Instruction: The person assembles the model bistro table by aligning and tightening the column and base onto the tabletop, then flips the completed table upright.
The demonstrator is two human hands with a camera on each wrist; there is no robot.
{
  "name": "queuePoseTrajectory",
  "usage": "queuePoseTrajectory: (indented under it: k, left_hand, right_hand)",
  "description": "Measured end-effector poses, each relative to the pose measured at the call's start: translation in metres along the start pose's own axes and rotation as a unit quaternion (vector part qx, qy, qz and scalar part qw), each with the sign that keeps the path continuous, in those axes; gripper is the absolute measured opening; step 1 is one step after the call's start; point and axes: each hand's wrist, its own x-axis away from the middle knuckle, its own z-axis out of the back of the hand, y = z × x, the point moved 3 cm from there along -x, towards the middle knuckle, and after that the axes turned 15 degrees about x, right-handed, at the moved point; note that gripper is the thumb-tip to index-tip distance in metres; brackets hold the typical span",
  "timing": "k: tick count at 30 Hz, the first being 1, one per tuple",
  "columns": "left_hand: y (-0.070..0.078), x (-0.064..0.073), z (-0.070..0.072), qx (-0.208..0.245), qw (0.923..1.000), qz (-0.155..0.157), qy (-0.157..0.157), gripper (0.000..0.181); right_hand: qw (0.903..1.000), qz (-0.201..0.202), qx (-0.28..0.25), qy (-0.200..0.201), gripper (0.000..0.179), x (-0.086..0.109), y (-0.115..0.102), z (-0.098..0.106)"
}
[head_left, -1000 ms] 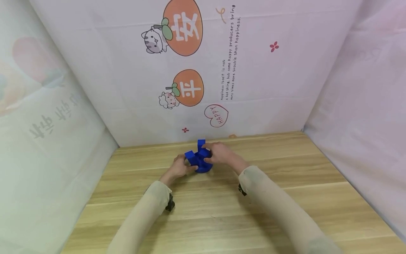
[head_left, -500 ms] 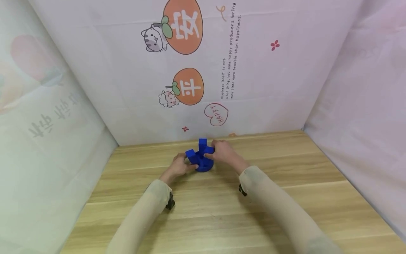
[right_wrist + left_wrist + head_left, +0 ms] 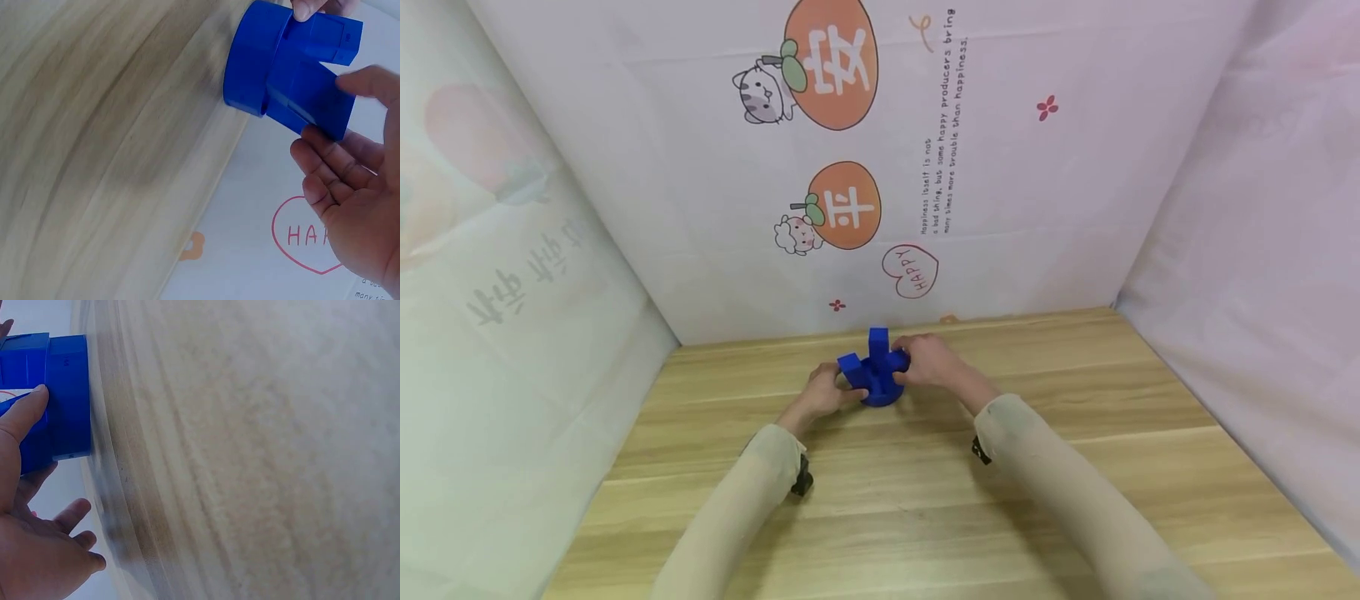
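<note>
A blue round base (image 3: pixel 883 399) with block-like uprights stands on the wood-grain table near the back wall. Its left block (image 3: pixel 852 367) sits between the thumb and fingers of my left hand (image 3: pixel 822 394). In the left wrist view that thumb presses the blue side just above the base (image 3: pixel 70 403), while other fingers extend free. My right hand (image 3: pixel 929 360) pinches the right block (image 3: pixel 896 360), thumb on one face and fingertips at the opposite edge in the right wrist view. The back block (image 3: pixel 878 340) rises between the two hands, untouched.
The wooden table (image 3: pixel 880 517) runs up to a printed white cloth wall (image 3: pixel 1000 208) close behind the blue piece. Cloth also hangs along the left (image 3: pixel 512 375) and right sides (image 3: pixel 1240 250). Dark wrist cameras show under both sleeves.
My right hand has shifted right from near the middle of the blue piece, and the right block now sits farther out from the centre. My left hand keeps its place.
</note>
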Motion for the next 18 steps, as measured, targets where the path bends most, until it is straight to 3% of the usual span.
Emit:
queuePoseTrajectory:
  k: [4, 8, 13, 18]
  left_hand:
    - [0.0005, 0.0027, 0.0002, 0.000, 1.0000, 0.008, 0.006, 0.075]
    - [0.0013, 0.0039, 0.0005, 0.000, 0.9999, 0.009, 0.010, 0.076]
    - [0.0016, 0.0040, 0.0009, -0.003, 0.9999, 0.010, 0.013, 0.076]
    - [0.0023, 0.0039, 0.0014, -0.006, 0.9998, 0.013, 0.012, 0.076]
  right_hand:
    - [0.9999, -0.011, -0.005, -0.013, 0.037, 0.0006, 0.0017, -0.0014]
    - [0.9997, -0.025, -0.006, -0.006, 0.042, 0.0017, 0.0008, -0.0043]
    - [0.9991, 0.014, 0.033, 0.020, 0.049, 0.0042, -0.0033, -0.0079]
    - [0.9986, 0.044, 0.027, -0.010, 0.050, 0.0059, -0.0016, -0.0059]
